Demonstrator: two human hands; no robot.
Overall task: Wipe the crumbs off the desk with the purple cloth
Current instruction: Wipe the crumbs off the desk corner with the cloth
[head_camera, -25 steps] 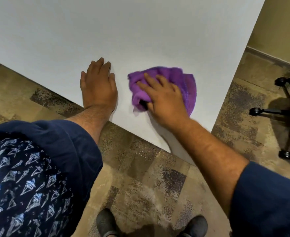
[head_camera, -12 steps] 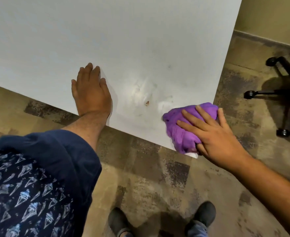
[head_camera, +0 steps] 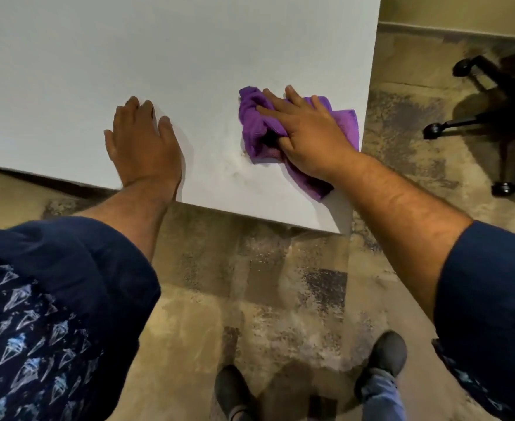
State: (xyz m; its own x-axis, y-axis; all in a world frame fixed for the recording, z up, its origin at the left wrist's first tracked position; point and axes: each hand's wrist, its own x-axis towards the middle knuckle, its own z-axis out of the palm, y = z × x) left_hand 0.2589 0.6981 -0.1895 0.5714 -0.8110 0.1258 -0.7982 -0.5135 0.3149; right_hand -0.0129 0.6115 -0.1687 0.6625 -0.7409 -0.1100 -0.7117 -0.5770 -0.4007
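The purple cloth (head_camera: 254, 129) lies bunched on the white desk (head_camera: 189, 56) near its right front corner. My right hand (head_camera: 308, 135) presses down on the cloth, fingers spread over it and thumb tucked into its folds. A faint pale smear with a few small brown crumbs (head_camera: 244, 153) shows on the desk just left of and below the cloth. My left hand (head_camera: 142, 144) rests flat on the desk to the left, palm down, holding nothing.
The desk's front edge runs just below both wrists and its right edge is close beside the cloth. A black wheeled chair base (head_camera: 493, 117) stands on the patterned floor to the right. My two shoes (head_camera: 383, 357) are on the floor below.
My right hand has carried the cloth from the desk's front right corner edge back up onto the desk surface, over the spot where crumbs showed. The left hand stays flat.
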